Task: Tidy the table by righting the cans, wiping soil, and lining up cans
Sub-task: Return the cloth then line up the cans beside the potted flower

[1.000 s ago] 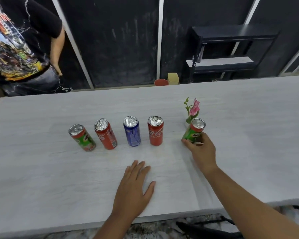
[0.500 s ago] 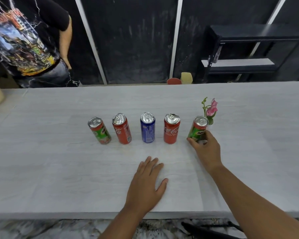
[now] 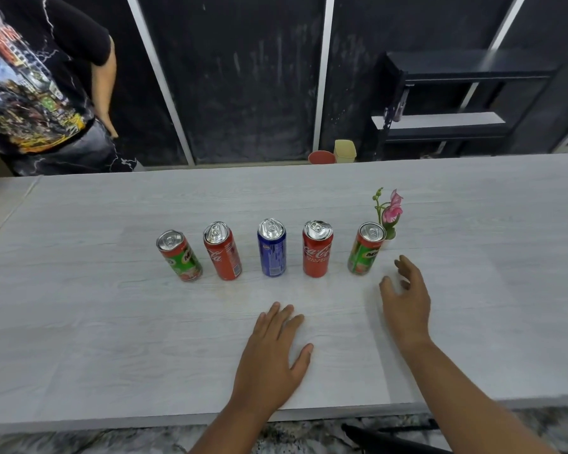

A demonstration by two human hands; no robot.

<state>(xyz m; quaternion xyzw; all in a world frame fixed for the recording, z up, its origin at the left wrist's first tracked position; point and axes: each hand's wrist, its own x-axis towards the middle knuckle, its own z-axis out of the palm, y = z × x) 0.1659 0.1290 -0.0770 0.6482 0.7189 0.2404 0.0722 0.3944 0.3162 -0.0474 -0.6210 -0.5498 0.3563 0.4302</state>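
Observation:
Several cans stand upright in a row across the white table [image 3: 112, 322]: a green Milo can [image 3: 179, 255], a red Coca-Cola can [image 3: 223, 250], a blue can [image 3: 272, 247], a second red Coca-Cola can [image 3: 317, 248] and a green Milo can [image 3: 366, 249] at the right end. My right hand [image 3: 405, 299] hovers just right of and nearer than that last can, fingers apart, holding nothing. My left hand [image 3: 273, 358] lies flat, palm down, on the table in front of the row.
A small pot with a pink flower [image 3: 389, 213] stands just behind the right Milo can. A person in a black printed shirt [image 3: 36, 86] stands beyond the table's far left. A red bowl [image 3: 321, 157] and a yellow cup [image 3: 345, 151] sit behind the far edge, beside a black shelf [image 3: 456, 103].
My right hand has let go of the right Milo can and drawn back toward me. The can stays upright at the row's end. My left hand has not moved.

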